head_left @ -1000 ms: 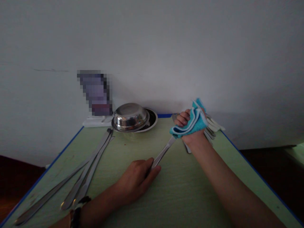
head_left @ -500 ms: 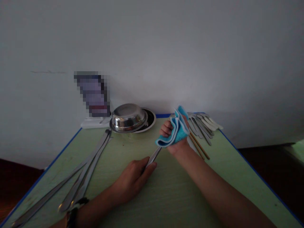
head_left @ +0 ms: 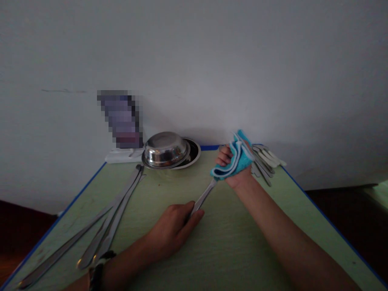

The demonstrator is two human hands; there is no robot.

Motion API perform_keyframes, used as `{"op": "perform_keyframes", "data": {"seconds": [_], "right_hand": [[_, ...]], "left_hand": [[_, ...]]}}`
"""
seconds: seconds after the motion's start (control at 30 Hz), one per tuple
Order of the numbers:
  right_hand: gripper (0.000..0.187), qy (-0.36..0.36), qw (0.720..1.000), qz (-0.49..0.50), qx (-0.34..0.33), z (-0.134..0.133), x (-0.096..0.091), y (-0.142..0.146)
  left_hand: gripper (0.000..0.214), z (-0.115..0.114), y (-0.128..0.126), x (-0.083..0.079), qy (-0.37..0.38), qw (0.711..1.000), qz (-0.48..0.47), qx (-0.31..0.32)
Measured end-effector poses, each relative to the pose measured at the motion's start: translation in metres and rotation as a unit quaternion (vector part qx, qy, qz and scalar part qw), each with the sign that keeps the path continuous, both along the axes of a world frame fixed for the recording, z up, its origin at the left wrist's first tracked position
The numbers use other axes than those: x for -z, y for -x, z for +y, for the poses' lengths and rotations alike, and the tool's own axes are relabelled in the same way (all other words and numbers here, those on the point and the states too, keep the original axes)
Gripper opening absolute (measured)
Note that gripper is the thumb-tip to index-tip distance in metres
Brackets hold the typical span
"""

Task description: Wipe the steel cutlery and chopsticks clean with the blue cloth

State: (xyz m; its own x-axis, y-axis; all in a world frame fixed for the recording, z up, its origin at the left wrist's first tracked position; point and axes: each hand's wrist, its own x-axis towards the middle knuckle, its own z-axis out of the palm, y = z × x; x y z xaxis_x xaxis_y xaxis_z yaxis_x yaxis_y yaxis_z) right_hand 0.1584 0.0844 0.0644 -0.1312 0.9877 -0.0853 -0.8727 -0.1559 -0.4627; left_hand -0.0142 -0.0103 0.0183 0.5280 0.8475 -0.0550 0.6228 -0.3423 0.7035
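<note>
My left hand [head_left: 174,230] is closed around the lower end of a long-handled metal utensil [head_left: 206,196], which points up and to the right. Its far end disappears into a folded blue cloth [head_left: 238,159] with pale edges, so I cannot tell what kind of utensil it is. My right hand [head_left: 224,155] grips that cloth, fingers curled, around the hidden end. Both hands are above the table, with a stretch of bare handle between them. To the left of my left hand lie several long-handled metal utensils [head_left: 112,214], their ends crossing.
An upturned shiny metal bowl [head_left: 165,149] rests partly over a dark, pale-rimmed dish [head_left: 194,155] by the wall. Left of it, a blurred-out screen leans on a white stand [head_left: 123,155]. Cutlery [head_left: 263,163], some white-handled, lies at the back right of the pale green, blue-edged table [head_left: 230,250].
My right hand and the cloth have moved right and slightly away from me, baring more of the handle. My left hand keeps its grip and has shifted only slightly right.
</note>
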Motion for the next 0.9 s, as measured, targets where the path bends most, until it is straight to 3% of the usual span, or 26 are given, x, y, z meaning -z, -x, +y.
{"op": "perform_keyframes", "data": {"seconds": [0.2,0.57,0.9], "right_hand": [[0.048,-0.055,0.998,0.022,0.032,0.009,-0.006,-0.024],[0.052,-0.019,1.0,0.01,-0.017,-0.005,0.002,0.008],[0.052,0.011,0.998,0.026,-0.05,-0.01,0.007,0.02]], "left_hand": [[0.037,-0.001,0.001,0.001,-0.023,0.999,0.017,0.015],[0.036,-0.001,0.001,0.002,-0.023,0.999,0.017,0.018],[0.036,-0.002,0.0,0.002,-0.009,1.0,0.007,-0.002]]}}
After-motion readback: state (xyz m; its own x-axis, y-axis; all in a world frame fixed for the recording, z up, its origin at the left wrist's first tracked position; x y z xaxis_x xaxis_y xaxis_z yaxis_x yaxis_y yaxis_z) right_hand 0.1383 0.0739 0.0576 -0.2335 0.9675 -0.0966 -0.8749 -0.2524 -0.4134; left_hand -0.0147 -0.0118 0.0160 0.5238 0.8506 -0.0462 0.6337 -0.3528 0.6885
